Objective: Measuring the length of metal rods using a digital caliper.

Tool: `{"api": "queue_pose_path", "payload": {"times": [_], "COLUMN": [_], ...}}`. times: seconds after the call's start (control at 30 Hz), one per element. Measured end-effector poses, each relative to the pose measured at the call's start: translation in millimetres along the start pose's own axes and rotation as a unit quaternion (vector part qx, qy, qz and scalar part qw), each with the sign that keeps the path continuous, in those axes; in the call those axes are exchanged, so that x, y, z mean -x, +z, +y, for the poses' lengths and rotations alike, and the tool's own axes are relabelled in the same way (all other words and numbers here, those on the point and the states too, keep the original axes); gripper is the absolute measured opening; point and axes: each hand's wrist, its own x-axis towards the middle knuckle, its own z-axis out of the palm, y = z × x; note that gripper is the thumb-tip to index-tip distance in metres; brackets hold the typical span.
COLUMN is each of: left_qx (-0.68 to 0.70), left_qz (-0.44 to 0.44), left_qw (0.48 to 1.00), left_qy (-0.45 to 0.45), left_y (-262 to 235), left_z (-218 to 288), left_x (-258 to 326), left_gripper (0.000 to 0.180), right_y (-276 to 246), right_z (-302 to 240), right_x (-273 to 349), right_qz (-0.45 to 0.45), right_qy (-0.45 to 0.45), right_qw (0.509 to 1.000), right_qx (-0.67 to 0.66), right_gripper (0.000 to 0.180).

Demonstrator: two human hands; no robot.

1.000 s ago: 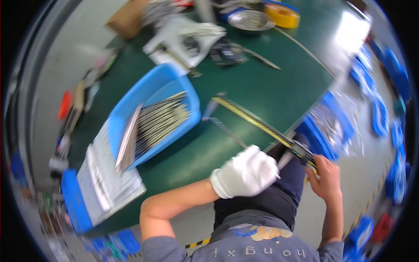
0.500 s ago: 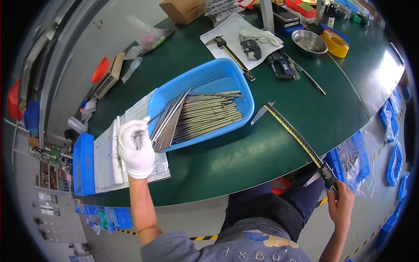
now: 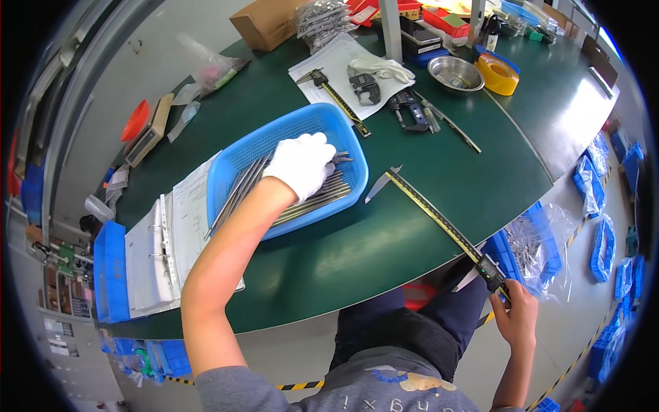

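"Gripping the digital caliper [image 3: 446, 227], your right hand [image 3: 517, 316] sits off the table [image 3: 302, 292]'s edge, by a blue bin [image 3: 502, 256] of metal pieces [image 3: 526, 247]. What's changed?"

"Your gloved left hand [image 3: 301, 167] has moved from the blue mesh basket [image 3: 336, 129]'s left side onto the metal rods [image 3: 317, 200] inside, so your work centres there. Its fingers curl down; whether they grasp one, I cannot tell."

"Farther off?"

"A steel bowl [image 3: 456, 87]; its contents are too small to name."
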Motion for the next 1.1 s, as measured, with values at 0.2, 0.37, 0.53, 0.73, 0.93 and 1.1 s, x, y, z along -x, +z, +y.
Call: {"api": "queue_pose_path", "payload": {"times": [0.2, 0.37, 0.53, 0.73, 0.93, 1.1], "left_qx": [0.001, 0.12, 0.239, 0.258, 0.21, 0.227], "left_qz": [0.084, 0.269, 0.339, 0.314, 0.319, 0.287], "left_qw": [0.996, 0.94, 0.836, 0.842, 0.869, 0.885], "left_qy": [0.016, 0.171, 0.359, 0.355, 0.314, 0.288], "left_y": [12, -50, -12, 22, 39, 49], "left_z": [0, 74, 163, 177, 181, 187], "left_x": [-4, 23, 53, 44, 42, 49], "left_gripper": [0.007, 0.015, 0.034, 0.028, 0.026, 0.025], "right_y": [-2, -4, -4, -4, -5, -6], "right_z": [0, 8, 4, 2, 3, 1], "right_x": [-1, 1, -4, -3, -2, 4], "right_qz": [-0.014, -0.014, -0.027, -0.013, -0.025, -0.028], "right_qy": [-0.004, 0.009, -0.009, -0.02, -0.016, -0.01], "right_qw": [1.0, 0.999, 1.0, 1.0, 0.999, 0.999], "right_qx": [0.011, 0.027, 0.014, 0.016, 0.021, 0.018], "right_gripper": [0.028, 0.028, 0.027, 0.027, 0.027, 0.028]}}
